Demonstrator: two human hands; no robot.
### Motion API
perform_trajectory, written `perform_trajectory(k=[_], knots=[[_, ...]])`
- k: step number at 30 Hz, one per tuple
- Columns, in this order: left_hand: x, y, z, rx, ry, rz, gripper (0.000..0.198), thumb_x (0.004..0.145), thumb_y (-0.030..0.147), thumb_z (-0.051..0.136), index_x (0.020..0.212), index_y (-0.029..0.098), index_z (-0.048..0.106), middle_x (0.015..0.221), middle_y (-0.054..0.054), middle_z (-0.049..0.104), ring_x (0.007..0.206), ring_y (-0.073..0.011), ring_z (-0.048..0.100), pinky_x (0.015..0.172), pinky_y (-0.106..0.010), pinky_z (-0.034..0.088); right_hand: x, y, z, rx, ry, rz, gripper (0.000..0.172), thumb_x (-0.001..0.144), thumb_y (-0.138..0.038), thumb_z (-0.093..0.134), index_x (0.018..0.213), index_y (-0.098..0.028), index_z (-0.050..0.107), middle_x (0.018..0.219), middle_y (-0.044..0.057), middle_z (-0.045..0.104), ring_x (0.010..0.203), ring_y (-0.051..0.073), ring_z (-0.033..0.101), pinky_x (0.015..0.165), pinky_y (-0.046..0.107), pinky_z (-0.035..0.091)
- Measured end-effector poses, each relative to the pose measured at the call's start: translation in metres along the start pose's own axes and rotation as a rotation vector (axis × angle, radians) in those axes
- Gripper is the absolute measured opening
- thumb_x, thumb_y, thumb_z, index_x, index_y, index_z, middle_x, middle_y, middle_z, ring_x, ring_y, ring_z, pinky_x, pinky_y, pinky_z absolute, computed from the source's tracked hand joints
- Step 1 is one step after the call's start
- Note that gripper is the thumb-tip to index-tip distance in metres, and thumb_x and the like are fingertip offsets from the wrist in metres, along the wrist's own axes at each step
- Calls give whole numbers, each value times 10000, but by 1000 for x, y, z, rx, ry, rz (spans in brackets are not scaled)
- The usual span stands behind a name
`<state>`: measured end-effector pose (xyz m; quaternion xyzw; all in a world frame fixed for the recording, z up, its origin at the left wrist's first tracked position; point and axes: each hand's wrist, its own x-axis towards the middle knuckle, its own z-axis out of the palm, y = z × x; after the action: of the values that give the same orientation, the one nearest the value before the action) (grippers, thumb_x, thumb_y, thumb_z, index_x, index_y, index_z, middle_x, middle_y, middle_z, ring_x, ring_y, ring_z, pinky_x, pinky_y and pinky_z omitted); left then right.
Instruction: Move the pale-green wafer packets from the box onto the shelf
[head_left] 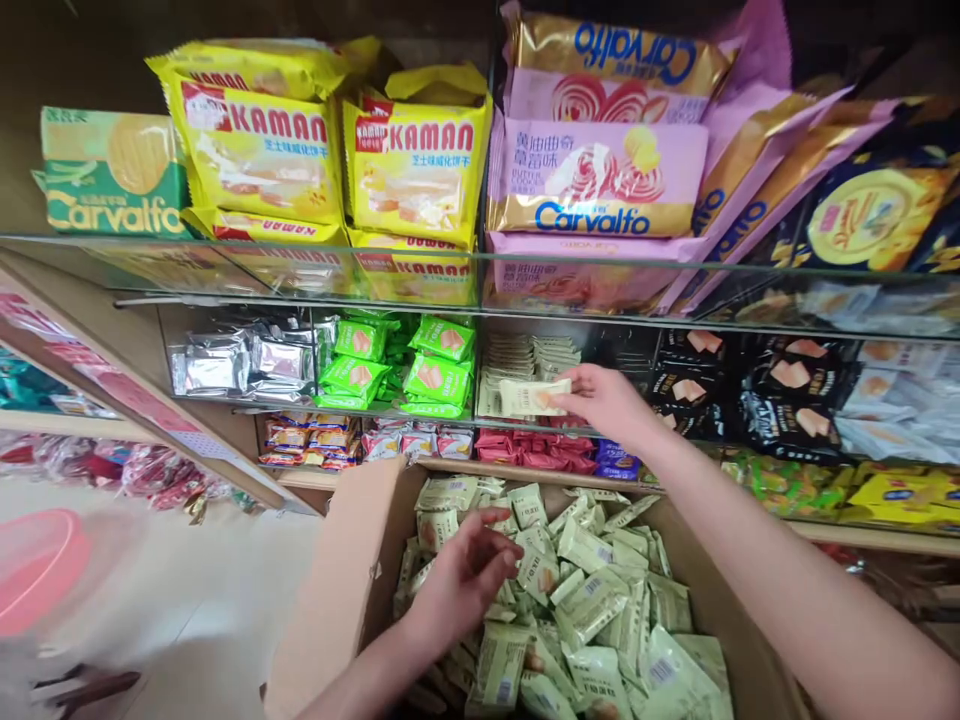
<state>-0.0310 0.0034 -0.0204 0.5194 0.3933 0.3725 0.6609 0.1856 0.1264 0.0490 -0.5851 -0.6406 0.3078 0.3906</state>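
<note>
Between the thumb and fingers of my right hand [600,398] is a pale green snack packet [529,397], held flat at the front of a shelf compartment. Behind it, similar packets [529,358] stand in neat rows. My left hand [469,570] hovers over an open cardboard box [352,560], its fingers apart and curled a little, with nothing seen in them. Many loose packets of the same pale green [592,605] fill the box in a jumble. Part of the heap is hidden under my left hand and forearm.
A glass shelf edge [420,280] runs above my right hand, with yellow wafer packs [259,150] and pink cookie packs [600,175] on it. Green packets [439,375] sit left of the compartment, black packets [795,385] right. A pink basin [37,570] stands on the floor.
</note>
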Motion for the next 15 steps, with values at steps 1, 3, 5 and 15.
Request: perform_trajectory(k=[1,3,5,15], knots=[[-1,-4,0,10,-4,-11,343,759,338,573,1038,194,437,782,-18,586,705,-136,539,670,-271,412,10,1,8,-84,-35,13,184,646,-206,634,816,-172,573,719,13,643,642,138,594,593,242,448],[-3,-8,-1,38,-4,-22,344,762,351,564,1036,186,436,785,-23,581,707,-138,533,661,-264,405,22,2,20,-192,-62,31,179,599,-192,666,754,-178,577,657,-5,624,611,138,580,573,236,427],[-3,-10,-2,56,-1,-24,344,763,360,558,1029,177,437,784,-27,580,703,-137,526,661,-263,402,28,0,27,-229,-50,43,209,526,-176,710,663,-181,552,584,-18,591,579,144,567,549,238,407],[-2,-18,-6,413,-102,-31,211,811,319,458,954,178,521,801,-23,612,711,-140,545,620,-220,410,33,8,39,-157,-167,159,381,430,-316,771,577,-204,438,434,-60,517,370,130,522,393,236,386]])
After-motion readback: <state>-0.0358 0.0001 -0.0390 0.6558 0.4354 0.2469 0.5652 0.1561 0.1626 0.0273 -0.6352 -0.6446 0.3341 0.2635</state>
